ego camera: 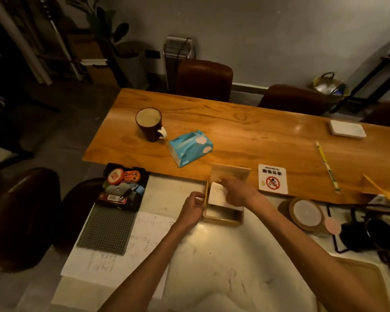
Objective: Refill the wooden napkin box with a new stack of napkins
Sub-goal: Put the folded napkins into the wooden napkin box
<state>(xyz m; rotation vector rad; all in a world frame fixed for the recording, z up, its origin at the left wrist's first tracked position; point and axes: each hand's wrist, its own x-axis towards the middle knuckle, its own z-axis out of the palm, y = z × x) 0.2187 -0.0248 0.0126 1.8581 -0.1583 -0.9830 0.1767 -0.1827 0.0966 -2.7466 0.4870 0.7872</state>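
Wooden and open-topped, the napkin box (pixel 223 210) sat on the pale marble counter (pixel 212 255), at the near edge of the long table (pixel 234 131), its lid (pixel 231 174) tilted up on the far side. The left hand (pixel 193 209) was clamped on the box's left wall. The right hand (pixel 239 192) lay over white napkins (pixel 216 195) at the far end, fingers closed on them as far as could be seen. Pressing the stack flat and square against the walls would likely seat it best, with the blue tissue pack (pixel 190 147) lying farther off.
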